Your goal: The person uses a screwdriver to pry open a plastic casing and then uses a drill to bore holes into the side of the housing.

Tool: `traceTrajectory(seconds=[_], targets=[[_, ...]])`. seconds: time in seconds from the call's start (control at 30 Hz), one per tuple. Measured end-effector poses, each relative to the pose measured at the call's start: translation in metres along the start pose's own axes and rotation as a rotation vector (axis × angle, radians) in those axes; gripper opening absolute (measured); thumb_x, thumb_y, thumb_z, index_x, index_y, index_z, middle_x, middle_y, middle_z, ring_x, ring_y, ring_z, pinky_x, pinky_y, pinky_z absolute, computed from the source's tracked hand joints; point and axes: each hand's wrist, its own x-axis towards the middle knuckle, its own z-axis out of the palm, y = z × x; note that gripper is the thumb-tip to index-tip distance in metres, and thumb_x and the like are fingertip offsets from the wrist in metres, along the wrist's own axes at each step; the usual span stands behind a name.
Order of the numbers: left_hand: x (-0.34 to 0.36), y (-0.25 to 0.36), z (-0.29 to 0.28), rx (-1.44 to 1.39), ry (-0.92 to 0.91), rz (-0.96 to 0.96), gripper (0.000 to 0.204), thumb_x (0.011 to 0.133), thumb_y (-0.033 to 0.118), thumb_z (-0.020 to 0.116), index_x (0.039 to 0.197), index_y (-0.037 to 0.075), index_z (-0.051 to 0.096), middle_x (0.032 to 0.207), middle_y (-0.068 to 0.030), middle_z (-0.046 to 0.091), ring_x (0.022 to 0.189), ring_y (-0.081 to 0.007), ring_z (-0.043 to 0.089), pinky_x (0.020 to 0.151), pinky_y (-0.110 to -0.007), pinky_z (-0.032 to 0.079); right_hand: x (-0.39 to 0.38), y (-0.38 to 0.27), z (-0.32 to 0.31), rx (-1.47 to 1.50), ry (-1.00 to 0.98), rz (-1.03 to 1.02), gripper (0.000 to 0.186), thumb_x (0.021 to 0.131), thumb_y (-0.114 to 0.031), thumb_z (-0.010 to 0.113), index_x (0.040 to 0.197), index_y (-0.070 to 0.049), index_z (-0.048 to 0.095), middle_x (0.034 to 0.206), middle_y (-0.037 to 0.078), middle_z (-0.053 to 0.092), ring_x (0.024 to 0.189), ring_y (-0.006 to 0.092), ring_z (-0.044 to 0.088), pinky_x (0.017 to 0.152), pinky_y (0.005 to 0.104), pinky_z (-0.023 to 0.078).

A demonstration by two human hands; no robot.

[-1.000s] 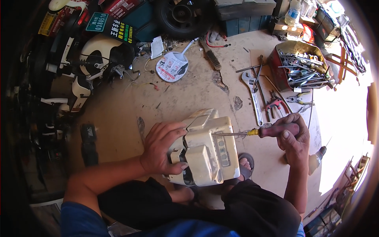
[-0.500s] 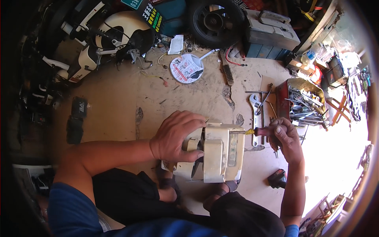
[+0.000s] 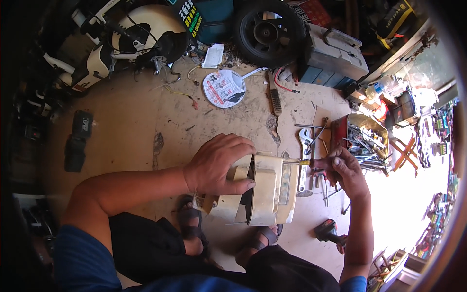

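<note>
A cream plastic housing with a ribbed or slotted panel on its right side is held above the floor, over my feet. My left hand wraps around its upper left part, thumb and fingers spread across a dark gap between two sections. In my right hand is a screwdriver with a dark reddish handle and a yellow collar. Its shaft points left and meets the housing's upper right side. Whether the tip sits in a screw or a seam cannot be seen.
An adjustable wrench and other tools lie right of the housing, beside a red toolbox. A cordless drill rests nearer me. Farther off are a round fan, a brush, a wheel and a grey case.
The whole view has shifted, so floor objects appear farther left and the drill shows more fully. Both hands keep their hold, and the screwdriver stays against the housing.
</note>
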Motion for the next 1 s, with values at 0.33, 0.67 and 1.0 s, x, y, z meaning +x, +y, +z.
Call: traceTrajectory(seconds=[0.33,0.67,1.0], targets=[[0.008,-0.009,-0.005,-0.05,-0.032,-0.005,0.067,0.078,0.047,0.079,0.124,0.0,0.064,0.131,-0.0204,0.067,0.119,-0.0414,0.065,0.104,-0.049,0.052,-0.005,0.016,0.029,0.013,0.227,-0.137,0.032,0.108,-0.021,0.072,0.132,-0.005,0.058,0.134,0.012,0.07,0.108,0.0171,0.074,0.077,0.0266,0.05],[0.013,-0.008,-0.01,-0.16,-0.09,-0.063,0.066,0.076,0.04,0.085,0.124,0.0,0.062,0.132,-0.0195,0.067,0.12,-0.0403,0.065,0.106,-0.047,0.052,-0.004,0.014,0.042,0.069,0.274,-0.275,0.032,0.11,-0.017,0.066,0.136,0.0,0.058,0.122,0.013,0.071,0.097,0.0162,0.072,0.081,0.0289,0.056],[0.015,-0.009,-0.014,-0.192,-0.105,-0.065,0.063,0.077,0.039,0.087,0.122,0.002,0.063,0.127,-0.0187,0.067,0.118,-0.039,0.066,0.104,-0.045,0.053,-0.008,0.024,0.029,0.086,0.166,-0.27,0.033,0.107,-0.015,0.07,0.136,-0.002,0.059,0.141,0.017,0.068,0.102,0.0171,0.072,0.08,0.0287,0.054]])
